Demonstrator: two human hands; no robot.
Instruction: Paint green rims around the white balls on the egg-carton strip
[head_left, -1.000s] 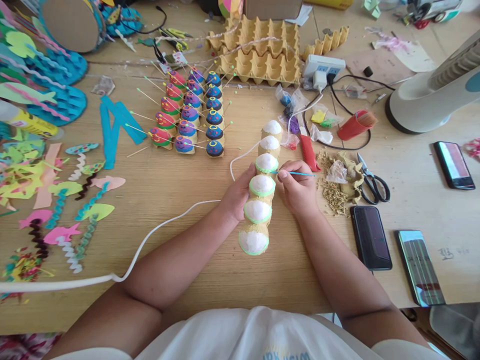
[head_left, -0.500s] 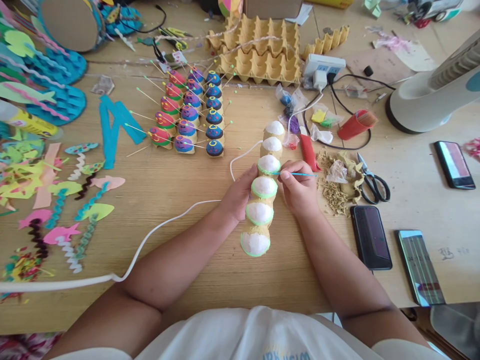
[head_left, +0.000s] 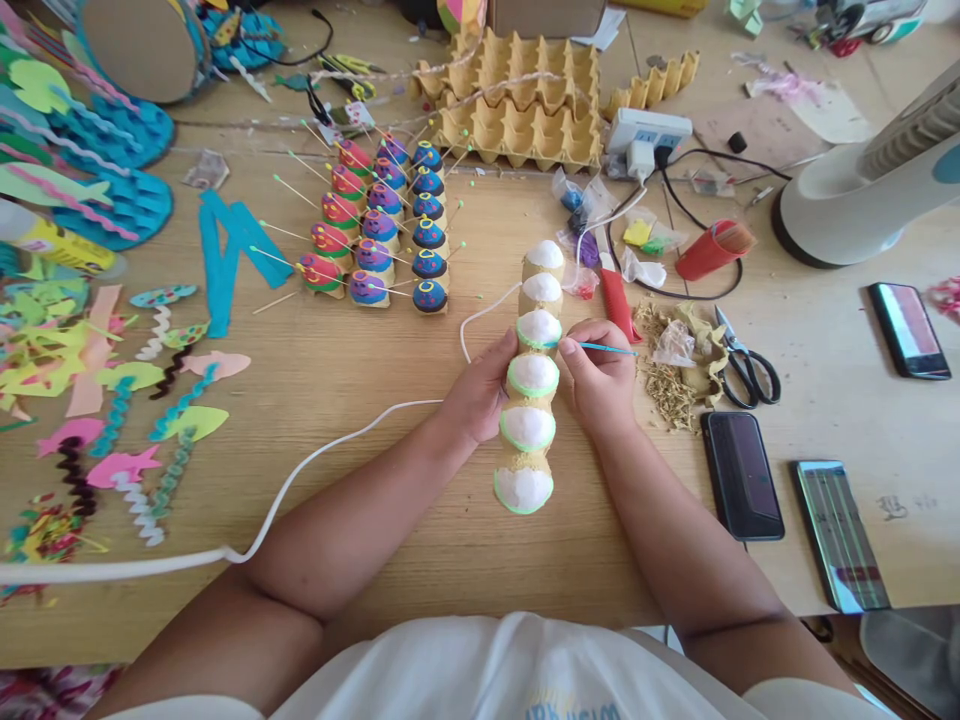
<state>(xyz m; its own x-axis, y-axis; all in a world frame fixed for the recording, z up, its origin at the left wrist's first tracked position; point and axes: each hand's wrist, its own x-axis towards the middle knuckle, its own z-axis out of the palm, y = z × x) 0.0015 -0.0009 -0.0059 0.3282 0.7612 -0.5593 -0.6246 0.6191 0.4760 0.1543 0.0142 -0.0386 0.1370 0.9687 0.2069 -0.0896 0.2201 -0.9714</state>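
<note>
My left hand [head_left: 482, 393] grips the side of an egg carton strip [head_left: 535, 460], its fingers partly hidden behind it. Each bump of the strip is capped in white, and the nearer caps carry a light green rim. The two farthest caps show no green edge. Between thumb and fingertips, my right hand [head_left: 602, 378] pinches a thin blue stick-like tool [head_left: 609, 348]. Its tip is at the right edge of the third cap from the far end, where the rim is green.
Painted egg carton strips [head_left: 373, 227] with pins stand behind, before bare egg trays [head_left: 517, 100]. Paper fish [head_left: 135, 465] lie at left. To the right are scissors [head_left: 742, 365], a red cup [head_left: 712, 250], phones [head_left: 742, 475] and a grey-white appliance [head_left: 862, 190]. A white cable [head_left: 322, 445] crosses the table.
The strip's near end has swung slightly right and its far end slightly left, so it stands straighter. My right hand stays almost in place with the blue tool.
</note>
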